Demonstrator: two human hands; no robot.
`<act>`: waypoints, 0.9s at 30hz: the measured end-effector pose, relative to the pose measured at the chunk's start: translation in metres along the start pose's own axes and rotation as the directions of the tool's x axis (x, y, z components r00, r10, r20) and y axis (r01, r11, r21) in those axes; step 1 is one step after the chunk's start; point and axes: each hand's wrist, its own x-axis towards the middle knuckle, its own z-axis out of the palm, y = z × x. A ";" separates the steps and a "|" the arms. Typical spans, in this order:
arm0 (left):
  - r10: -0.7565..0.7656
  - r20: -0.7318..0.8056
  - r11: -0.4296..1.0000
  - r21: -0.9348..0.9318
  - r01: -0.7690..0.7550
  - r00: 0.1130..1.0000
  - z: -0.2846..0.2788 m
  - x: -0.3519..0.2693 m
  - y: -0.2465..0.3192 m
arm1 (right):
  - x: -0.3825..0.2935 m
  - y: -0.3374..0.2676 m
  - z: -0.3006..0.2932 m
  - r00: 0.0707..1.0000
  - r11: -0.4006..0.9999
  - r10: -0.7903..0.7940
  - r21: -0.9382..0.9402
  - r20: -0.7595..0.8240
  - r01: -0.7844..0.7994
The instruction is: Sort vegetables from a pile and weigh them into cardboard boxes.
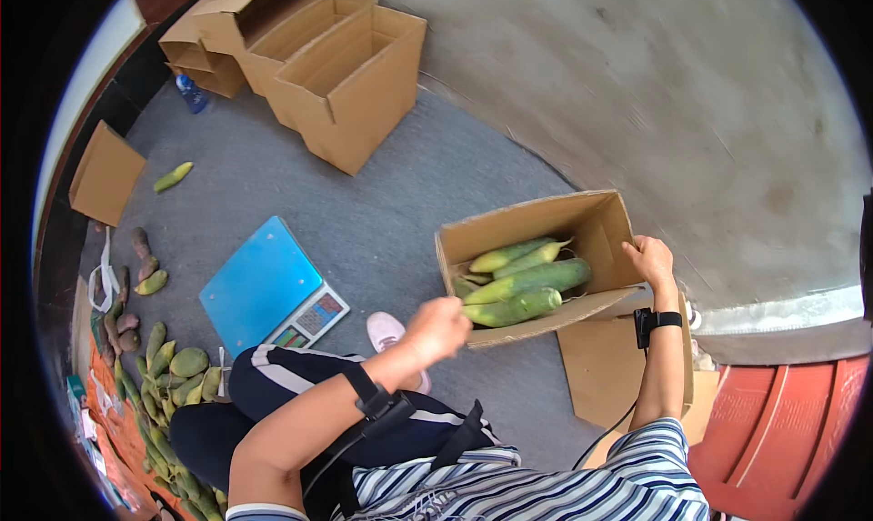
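Observation:
In front of me to the right, an uncovered cardboard box point(532, 214) holds several long green radishes point(525, 282), laid side by side. My right hand point(653, 260) grips the box's far right wall, thumb over the rim. At the near left corner, my left hand point(440, 326) is closed against the box edge; its fingertips are partly hidden, and it appears to hold that corner. Left of my knees lies a digital scale point(262, 279) with a bare blue platform and a keypad facing me.
Several cardboard boxes point(348, 91) stand at the back beside a blue bottle point(191, 95). A pile of green radishes point(170, 384) spreads at lower left, near an orange sheet point(102, 425). One radish point(174, 177) lies apart. Flattened cardboard point(600, 371) is at right.

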 end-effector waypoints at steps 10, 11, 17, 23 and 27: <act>-0.023 -0.223 0.988 0.144 0.056 0.975 -0.162 -0.154 0.099 | 0.005 -0.084 -0.090 0.893 0.954 -0.075 0.229 -0.443 0.194; -0.024 -0.307 0.986 0.152 0.074 0.952 -0.171 -0.174 0.090 | 0.007 -0.122 -0.105 0.877 0.913 -0.163 0.268 -0.451 0.308; -0.143 -0.607 0.883 0.279 0.378 0.782 -0.179 -0.277 0.007 | 0.058 -0.344 -0.105 0.650 0.557 -0.630 0.336 -0.425 0.760; 0.110 -0.824 0.732 0.446 0.515 0.556 -0.148 -0.317 -0.076 | 0.152 -0.490 -0.083 0.529 0.609 -0.627 0.064 -0.572 0.791; 0.118 -0.773 0.730 0.493 0.474 0.623 -0.152 -0.319 -0.086 | 0.203 -0.534 -0.051 0.705 0.779 -0.500 0.096 -0.502 0.620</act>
